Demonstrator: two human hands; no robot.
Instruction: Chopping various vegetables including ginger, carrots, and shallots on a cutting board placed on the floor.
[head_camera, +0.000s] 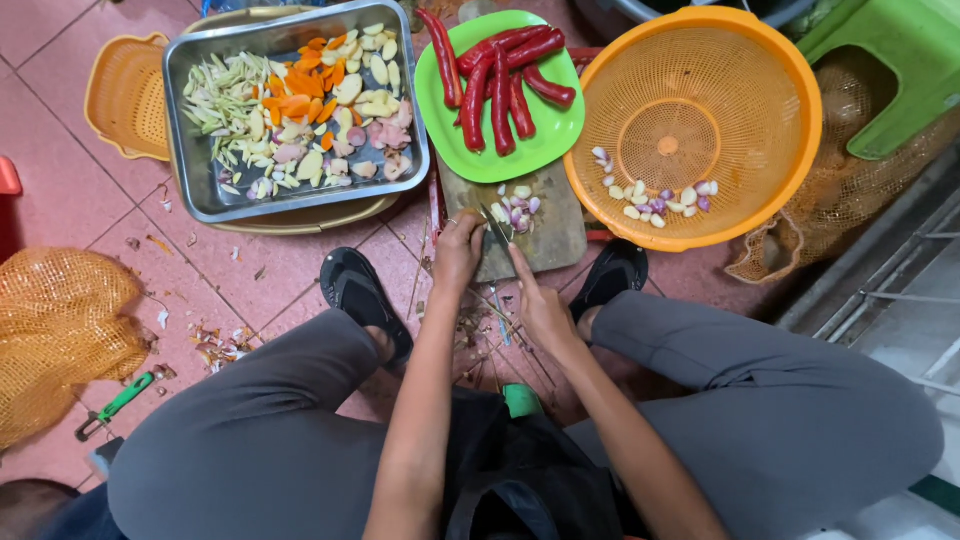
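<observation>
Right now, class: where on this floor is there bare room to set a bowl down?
Bare tile lies left of the metal tray, between the small orange basket and the mesh sack. Around the cutting board, green plate and orange colander it is crowded.

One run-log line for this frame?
left hand steadying pieces | right hand on knife | cutting board | chilies on green plate

Grey trousers covered both legs, black sandals (365, 300) sat on the feet either side of the wooden cutting board (545, 235), arms were bare, and a dark apron hung below it.
</observation>
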